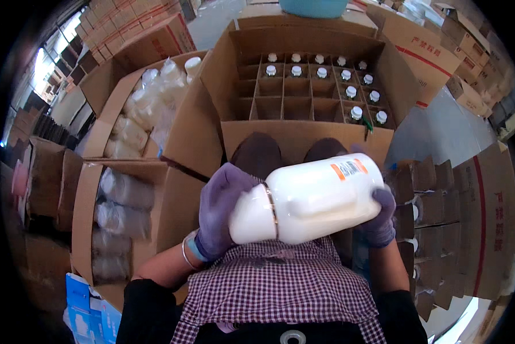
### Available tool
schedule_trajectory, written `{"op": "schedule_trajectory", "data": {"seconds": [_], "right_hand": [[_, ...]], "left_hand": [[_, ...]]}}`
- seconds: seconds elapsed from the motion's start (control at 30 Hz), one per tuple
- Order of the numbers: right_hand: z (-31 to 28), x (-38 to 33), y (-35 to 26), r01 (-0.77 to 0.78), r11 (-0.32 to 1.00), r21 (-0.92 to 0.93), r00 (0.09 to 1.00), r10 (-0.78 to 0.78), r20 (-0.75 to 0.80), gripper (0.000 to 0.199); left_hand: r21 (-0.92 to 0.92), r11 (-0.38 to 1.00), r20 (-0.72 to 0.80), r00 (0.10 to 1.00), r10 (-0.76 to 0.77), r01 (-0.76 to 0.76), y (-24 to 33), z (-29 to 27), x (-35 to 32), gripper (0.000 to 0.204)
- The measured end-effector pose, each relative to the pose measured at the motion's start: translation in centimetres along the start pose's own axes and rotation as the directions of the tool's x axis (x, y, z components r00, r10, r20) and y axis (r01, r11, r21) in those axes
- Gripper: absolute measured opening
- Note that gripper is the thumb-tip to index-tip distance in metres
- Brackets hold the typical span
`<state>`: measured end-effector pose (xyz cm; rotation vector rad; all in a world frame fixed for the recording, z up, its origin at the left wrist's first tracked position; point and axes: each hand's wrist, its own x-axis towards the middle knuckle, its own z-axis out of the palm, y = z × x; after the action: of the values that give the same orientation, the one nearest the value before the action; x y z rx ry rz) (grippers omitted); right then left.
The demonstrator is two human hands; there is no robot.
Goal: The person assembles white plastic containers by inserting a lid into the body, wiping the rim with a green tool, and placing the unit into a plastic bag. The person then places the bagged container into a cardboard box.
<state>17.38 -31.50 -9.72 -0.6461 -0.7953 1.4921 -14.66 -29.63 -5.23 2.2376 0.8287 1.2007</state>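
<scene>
Across my lap lies a large white bottle (326,200), held on its side with its base to the right and slightly raised. It has a gold-coloured ring (273,209) between the body and the wide white cap (249,221), and an orange-and-white barcode label (349,168). My left hand (216,200), in a purple-grey glove, is closed around the cap end. At the base end my gloved right hand (383,212) grips the bottle, its thumb on the near side and its other fingers mostly hidden behind.
Ahead stands an open carton (309,131) with cardboard dividers and several white-capped bottles (322,73). To its left, another carton (186,123) holds white containers (132,135). Nearer left, a box (82,223) contains plastic-wrapped pieces (125,192). A divided carton (490,229) is at right.
</scene>
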Motion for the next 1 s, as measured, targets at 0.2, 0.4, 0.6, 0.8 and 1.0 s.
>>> {"op": "schedule_trajectory", "data": {"seconds": [0.2,0.4,0.6,0.8,1.0], "right_hand": [[-4.3,0.4,4.2,0.333,0.78,-0.53,0.932,-0.188,0.31,0.072],[0.3,1.0,1.6,0.389,0.892,-0.23,0.92,-0.388,0.053,0.104],[-3.4,4.1,-0.7,-0.167,0.986,0.012,0.984,0.168,-0.057,0.093],[-1.8,7.9,0.2,-0.413,0.907,-0.079,0.908,0.417,0.034,0.093],[1.5,13.7,-0.3,-0.153,0.972,-0.176,0.983,0.169,0.077,0.1]], "left_hand": [[-0.017,0.567,0.464,0.496,0.734,-0.823,3.1,-2.1,4.1,0.053],[-0.635,0.552,0.189,0.802,-0.567,0.54,-5.6,0.7,2.2,0.066],[0.202,0.926,0.053,0.947,0.316,-0.32,0.6,-0.7,2.6,0.058],[0.123,0.657,0.311,0.658,0.686,-0.743,-1.6,0.1,2.8,0.077],[-0.635,0.572,-0.024,0.727,-0.686,0.519,-7.1,1.6,2.7,0.08]]}}
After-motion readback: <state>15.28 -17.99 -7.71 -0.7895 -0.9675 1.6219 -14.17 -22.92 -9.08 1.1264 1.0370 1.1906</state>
